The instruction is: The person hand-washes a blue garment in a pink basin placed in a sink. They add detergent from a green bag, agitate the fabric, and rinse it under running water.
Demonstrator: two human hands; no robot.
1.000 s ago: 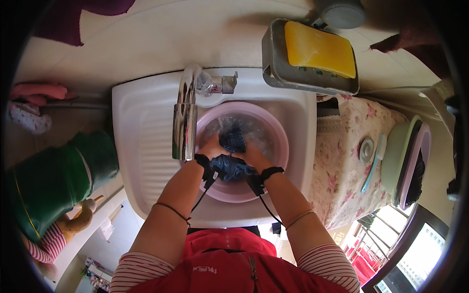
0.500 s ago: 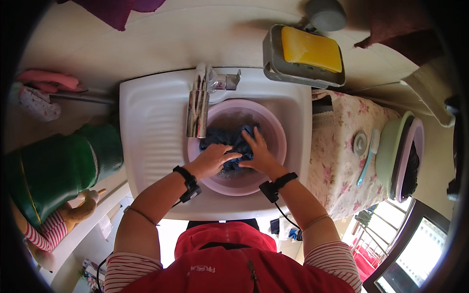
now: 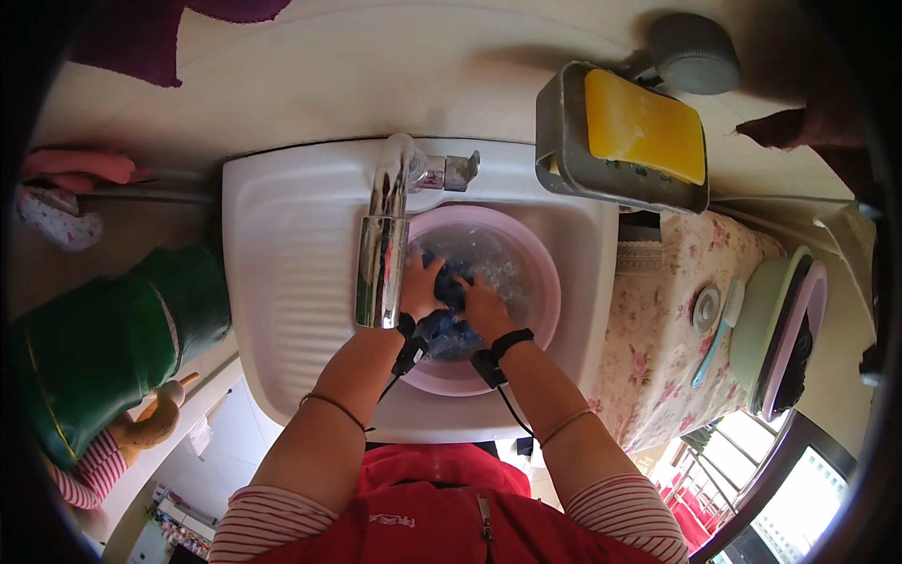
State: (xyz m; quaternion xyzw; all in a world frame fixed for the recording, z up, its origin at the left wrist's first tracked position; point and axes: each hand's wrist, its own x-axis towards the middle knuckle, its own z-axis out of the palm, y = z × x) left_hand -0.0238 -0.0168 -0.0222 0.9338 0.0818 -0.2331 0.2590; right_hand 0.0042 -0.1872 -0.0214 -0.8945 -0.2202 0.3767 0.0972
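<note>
Dark blue cloth, wet, crumpled, partly underwater (image 3: 449, 293), sits in pink round basin (image 3: 548, 301), toward basin's left edge. Water bubbly. Left hand (image 3: 420, 289) and right hand (image 3: 485, 310) both at cloth, fingertips partly hidden; can't tell if either grip is clamped or loose. Basin nearer right edge of white sink (image 3: 301, 273). Metal faucet (image 3: 383, 273) reaches from sink's back edge. Yellow soap (image 3: 644, 127) in gray dish (image 3: 564, 141) by back right corner.
</note>
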